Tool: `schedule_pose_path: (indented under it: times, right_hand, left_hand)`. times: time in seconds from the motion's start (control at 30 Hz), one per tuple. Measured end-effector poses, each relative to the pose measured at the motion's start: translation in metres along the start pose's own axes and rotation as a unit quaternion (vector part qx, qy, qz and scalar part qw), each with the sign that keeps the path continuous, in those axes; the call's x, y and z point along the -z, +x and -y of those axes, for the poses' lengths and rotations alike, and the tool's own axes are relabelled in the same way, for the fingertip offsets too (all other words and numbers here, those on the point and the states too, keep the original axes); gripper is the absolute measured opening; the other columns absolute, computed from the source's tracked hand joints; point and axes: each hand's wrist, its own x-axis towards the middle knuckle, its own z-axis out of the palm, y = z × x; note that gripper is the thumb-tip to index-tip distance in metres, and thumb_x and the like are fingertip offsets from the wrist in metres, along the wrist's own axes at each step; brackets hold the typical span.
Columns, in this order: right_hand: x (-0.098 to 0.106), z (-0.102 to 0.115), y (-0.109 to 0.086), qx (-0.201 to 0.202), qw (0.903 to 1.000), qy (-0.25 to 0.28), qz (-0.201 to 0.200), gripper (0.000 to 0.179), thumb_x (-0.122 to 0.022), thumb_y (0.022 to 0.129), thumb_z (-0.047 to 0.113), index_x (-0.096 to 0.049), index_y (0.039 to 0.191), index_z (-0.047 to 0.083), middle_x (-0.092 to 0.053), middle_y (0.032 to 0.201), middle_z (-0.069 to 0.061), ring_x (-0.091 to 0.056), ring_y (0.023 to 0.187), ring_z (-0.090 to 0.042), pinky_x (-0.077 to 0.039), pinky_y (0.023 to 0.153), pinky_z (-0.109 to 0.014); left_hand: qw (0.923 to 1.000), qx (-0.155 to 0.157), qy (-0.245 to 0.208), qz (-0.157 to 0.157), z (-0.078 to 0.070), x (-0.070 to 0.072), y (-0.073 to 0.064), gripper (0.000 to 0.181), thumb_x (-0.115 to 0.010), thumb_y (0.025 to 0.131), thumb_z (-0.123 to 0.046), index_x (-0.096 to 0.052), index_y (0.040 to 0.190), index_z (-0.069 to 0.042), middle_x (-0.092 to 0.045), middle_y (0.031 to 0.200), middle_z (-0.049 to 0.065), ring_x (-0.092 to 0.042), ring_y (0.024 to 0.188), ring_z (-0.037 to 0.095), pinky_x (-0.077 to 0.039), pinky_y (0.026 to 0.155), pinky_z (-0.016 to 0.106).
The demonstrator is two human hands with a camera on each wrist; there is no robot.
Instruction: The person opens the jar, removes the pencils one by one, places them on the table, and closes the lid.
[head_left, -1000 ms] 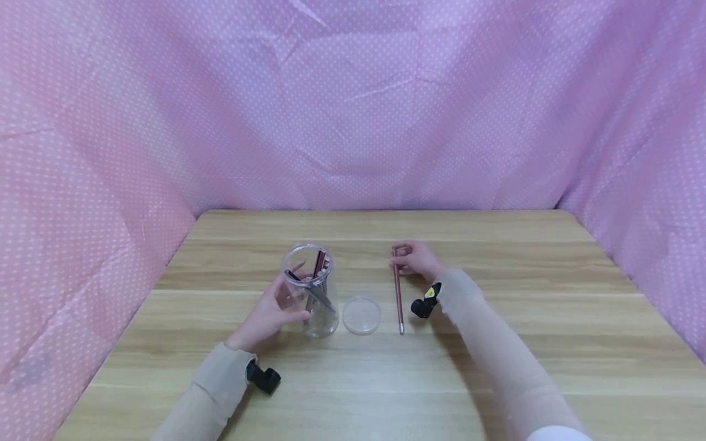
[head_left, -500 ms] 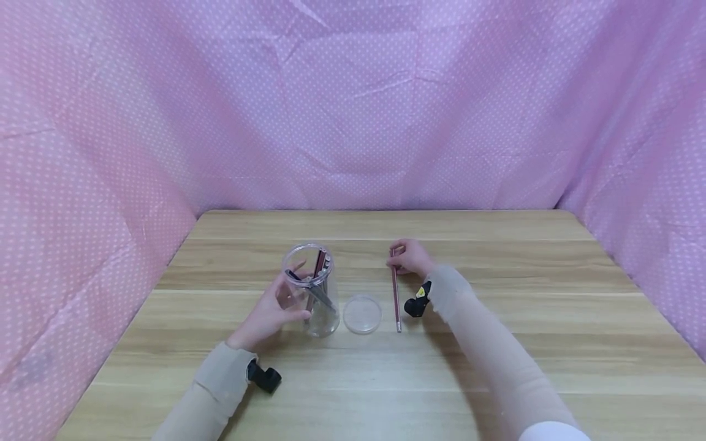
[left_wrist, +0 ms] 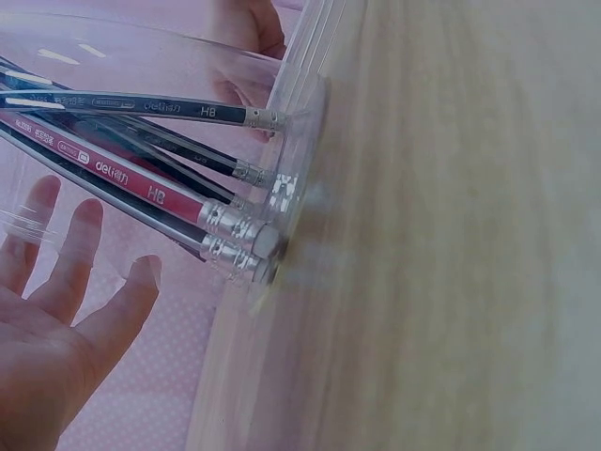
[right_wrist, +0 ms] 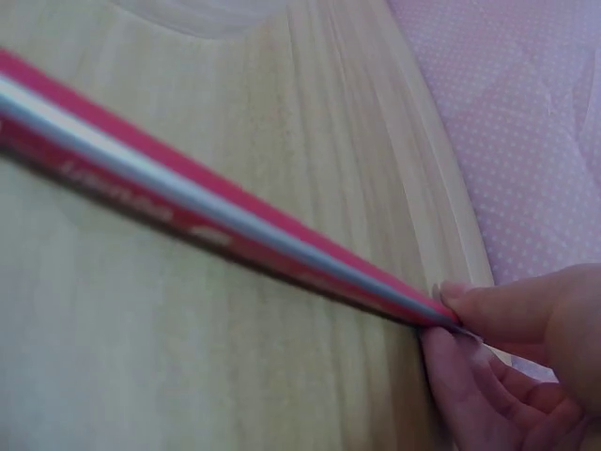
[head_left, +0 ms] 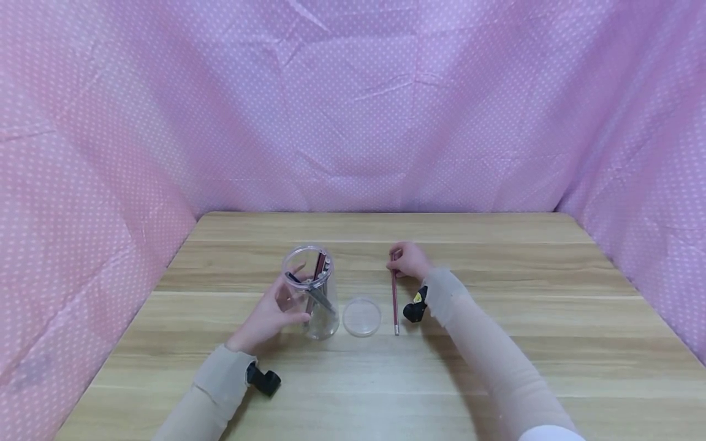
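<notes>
My left hand (head_left: pixel 270 312) grips a tall clear plastic jar (head_left: pixel 324 329), its thumb in front and its fingers round the far side. Several pencils lean inside the jar; the left wrist view shows dark ones and a red pencil (left_wrist: pixel 122 174) marked HB, with metal ferrules and erasers low in the jar. To the right, my right hand (head_left: pixel 410 260) pinches another red pencil (head_left: pixel 394 300) at its far end between thumb and fingers. That pencil's eraser end points toward me. Silver and dark stripes run along it in the right wrist view.
A round clear lid (head_left: pixel 361 317) lies flat on the wooden table (head_left: pixel 353 392), between the jar and the held pencil. Pink dotted cloth (head_left: pixel 353 122) hangs behind the table and along both sides.
My right hand has shifted slightly left with the red pencil, mostly in the first half second. My left hand and the jar have stayed in place.
</notes>
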Motion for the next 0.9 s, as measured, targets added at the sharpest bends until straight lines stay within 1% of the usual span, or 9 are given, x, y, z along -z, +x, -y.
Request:
schedule_pose_path:
  times: [0.1, 0.23, 0.4, 0.47, 0.53, 0.6, 0.67, 0.8, 0.9]
  right_hand:
    - [0.0, 0.0, 0.001, -0.003, 1.0, 0.004, -0.002, 0.037, -0.065, 0.083, -0.002, -0.053, 0.117, -0.008, -0.052, 0.085, -0.007, -0.057, 0.06, -0.01, -0.058, 0.058, -0.022]
    - [0.001, -0.002, 0.004, -0.006, 0.9998, 0.017, 0.002, 0.038, -0.066, 0.083, 0.0, -0.052, 0.118, -0.007, -0.054, 0.087, -0.009, -0.059, 0.064, -0.01, -0.058, 0.059, -0.024]
    - [0.004, -0.004, 0.007, -0.011, 0.9998, 0.018, 0.006, 0.037, -0.068, 0.083, 0.005, -0.054, 0.116, -0.003, -0.057, 0.097, -0.012, -0.06, 0.07, -0.013, -0.059, 0.061, -0.026]
    - [0.006, -0.005, 0.007, -0.011, 0.9998, 0.013, 0.006, 0.04, -0.068, 0.083, 0.007, -0.054, 0.119, -0.003, -0.057, 0.103, -0.016, -0.06, 0.074, -0.015, -0.059, 0.062, -0.027]
    - [0.009, -0.005, 0.007, -0.012, 0.9998, 0.013, 0.006, 0.044, -0.068, 0.084, 0.008, -0.052, 0.123, -0.004, -0.056, 0.11, -0.02, -0.06, 0.078, -0.017, -0.06, 0.064, -0.028]
    - [0.012, -0.004, 0.006, -0.013, 0.9999, 0.01, 0.004, 0.047, -0.067, 0.085, 0.01, -0.05, 0.126, -0.005, -0.056, 0.114, -0.022, -0.06, 0.08, -0.018, -0.06, 0.065, -0.028]
    - [0.015, -0.003, 0.006, -0.013, 0.9999, 0.002, -0.001, 0.048, -0.066, 0.086, 0.012, -0.049, 0.128, -0.005, -0.056, 0.115, -0.023, -0.06, 0.079, -0.018, -0.059, 0.065, -0.027]
    - [0.02, -0.001, 0.003, -0.007, 0.9999, -0.012, -0.007, 0.047, -0.066, 0.088, 0.016, -0.05, 0.128, -0.003, -0.057, 0.113, -0.021, -0.06, 0.073, -0.016, -0.059, 0.064, -0.026]
    - [0.023, 0.002, 0.0, 0.008, 0.9999, -0.006, -0.006, 0.047, -0.064, 0.088, 0.015, -0.05, 0.128, -0.004, -0.057, 0.111, -0.022, -0.062, 0.07, -0.017, -0.059, 0.065, -0.028]
  left_hand:
    - [1.0, 0.001, 0.002, -0.002, 0.0, 0.001, 0.0, 0.095, -0.074, 0.074, 0.0, -0.017, 0.15, -0.004, -0.03, 0.149, 0.026, -0.029, 0.136, 0.038, -0.023, 0.112, 0.055]
    - [1.0, 0.0, 0.001, -0.003, 0.001, 0.001, 0.001, 0.095, -0.074, 0.073, 0.001, -0.018, 0.15, -0.005, -0.031, 0.149, 0.025, -0.032, 0.135, 0.033, -0.025, 0.112, 0.054]
    - [1.0, -0.001, -0.007, 0.001, 0.002, 0.002, 0.002, 0.095, -0.074, 0.074, 0.0, -0.019, 0.15, -0.008, -0.032, 0.149, 0.024, -0.038, 0.132, 0.013, -0.023, 0.113, 0.055]
    - [0.9999, -0.003, -0.009, 0.002, 0.002, 0.003, 0.002, 0.095, -0.074, 0.074, 0.0, -0.018, 0.15, -0.007, -0.032, 0.149, 0.024, -0.039, 0.13, 0.005, -0.022, 0.113, 0.055]
    - [0.9999, -0.004, -0.01, 0.002, 0.002, 0.003, 0.003, 0.095, -0.074, 0.074, 0.001, -0.018, 0.15, -0.007, -0.032, 0.149, 0.024, -0.039, 0.128, 0.001, -0.022, 0.113, 0.055]
    - [0.9999, -0.005, -0.01, 0.002, 0.002, 0.004, 0.003, 0.094, -0.074, 0.074, 0.001, -0.018, 0.15, -0.006, -0.033, 0.149, 0.024, -0.039, 0.129, 0.004, -0.022, 0.113, 0.056]
    - [0.9999, -0.003, -0.009, 0.002, 0.002, 0.004, 0.004, 0.094, -0.074, 0.074, 0.002, -0.018, 0.15, -0.006, -0.033, 0.149, 0.024, -0.037, 0.132, 0.012, -0.022, 0.113, 0.056]
    - [1.0, 0.002, -0.009, 0.002, 0.002, 0.005, 0.005, 0.095, -0.074, 0.074, 0.001, -0.018, 0.15, -0.006, -0.033, 0.149, 0.023, -0.032, 0.135, 0.029, -0.023, 0.113, 0.055]
    - [1.0, 0.004, -0.007, 0.002, 0.002, 0.006, 0.005, 0.095, -0.074, 0.074, 0.0, -0.018, 0.15, -0.006, -0.033, 0.149, 0.024, -0.031, 0.135, 0.034, -0.024, 0.113, 0.054]
